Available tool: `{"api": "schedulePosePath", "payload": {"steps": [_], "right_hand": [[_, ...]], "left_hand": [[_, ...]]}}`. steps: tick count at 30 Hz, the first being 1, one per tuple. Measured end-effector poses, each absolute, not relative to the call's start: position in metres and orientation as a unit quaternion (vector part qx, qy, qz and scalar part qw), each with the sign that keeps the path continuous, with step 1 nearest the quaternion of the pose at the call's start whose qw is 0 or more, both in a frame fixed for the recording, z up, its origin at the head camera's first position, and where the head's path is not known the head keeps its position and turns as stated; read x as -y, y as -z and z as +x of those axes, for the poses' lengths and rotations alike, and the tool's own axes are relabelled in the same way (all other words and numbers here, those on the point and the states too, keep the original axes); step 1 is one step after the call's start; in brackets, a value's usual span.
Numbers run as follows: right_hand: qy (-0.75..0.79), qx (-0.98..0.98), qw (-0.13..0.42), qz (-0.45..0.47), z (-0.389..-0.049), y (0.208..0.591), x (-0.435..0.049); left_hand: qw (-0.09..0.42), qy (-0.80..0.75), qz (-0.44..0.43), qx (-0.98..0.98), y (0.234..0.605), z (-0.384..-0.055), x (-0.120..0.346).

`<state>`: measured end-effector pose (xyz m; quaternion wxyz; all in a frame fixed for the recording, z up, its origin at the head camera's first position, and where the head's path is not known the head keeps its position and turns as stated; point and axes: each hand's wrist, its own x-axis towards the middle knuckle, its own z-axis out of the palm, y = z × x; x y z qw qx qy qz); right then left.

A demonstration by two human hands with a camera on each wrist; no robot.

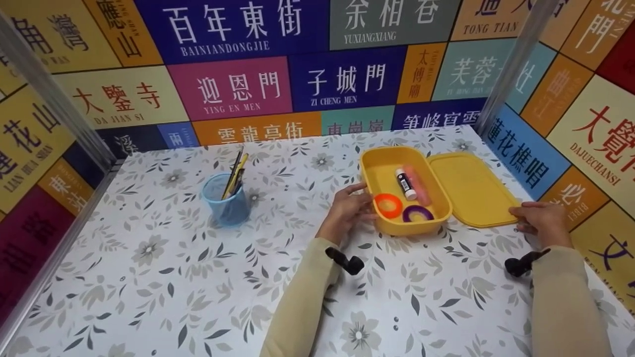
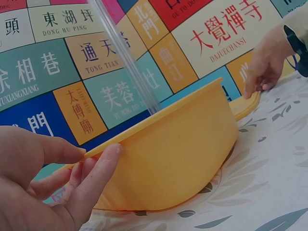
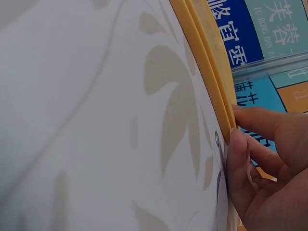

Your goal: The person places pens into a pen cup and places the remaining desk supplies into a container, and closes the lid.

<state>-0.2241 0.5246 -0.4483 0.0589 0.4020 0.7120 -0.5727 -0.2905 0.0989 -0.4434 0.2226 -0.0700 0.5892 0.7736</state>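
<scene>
A yellow plastic box [image 1: 408, 226] sits right of centre on the table, its top uncovered. My left hand [image 1: 348, 208] grips its left rim, fingertips at the edge and outer wall in the left wrist view. Inside lie a glue stick [image 1: 406, 183] with a black label, a pink translucent item [image 1: 417, 185], an orange ring [image 1: 388, 206] and a purple ring [image 1: 417, 214]. The flat yellow lid [image 1: 476, 191] lies against the box's right side. With thumb and fingers, my right hand [image 1: 543, 220] pinches the lid's near right corner.
Left of the box stands a light-blue pen cup [image 1: 227, 206] holding several thin brushes or pens [image 1: 233, 173]. White floral cloth covers the table [image 1: 198, 287]. Panels printed with signs [image 1: 243, 84] close off the back and both sides.
</scene>
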Motion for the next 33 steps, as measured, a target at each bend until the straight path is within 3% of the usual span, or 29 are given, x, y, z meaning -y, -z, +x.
{"api": "schedulePosePath", "payload": {"steps": [8,20,33], "right_hand": [[0.559,-0.727,0.053,0.395,-0.223,0.442,-0.518],[0.564,-0.682,0.058,0.462,-0.225,0.435,-0.514],[0.530,-0.739,0.068,0.411,-0.223,0.440,-0.512]], "left_hand": [[0.211,-0.778,-0.071,-0.587,0.444,-0.289,-0.100],[0.221,-0.766,-0.083,-0.598,0.443,-0.290,-0.103],[0.219,-0.767,-0.083,-0.597,0.444,-0.288,-0.103]]}}
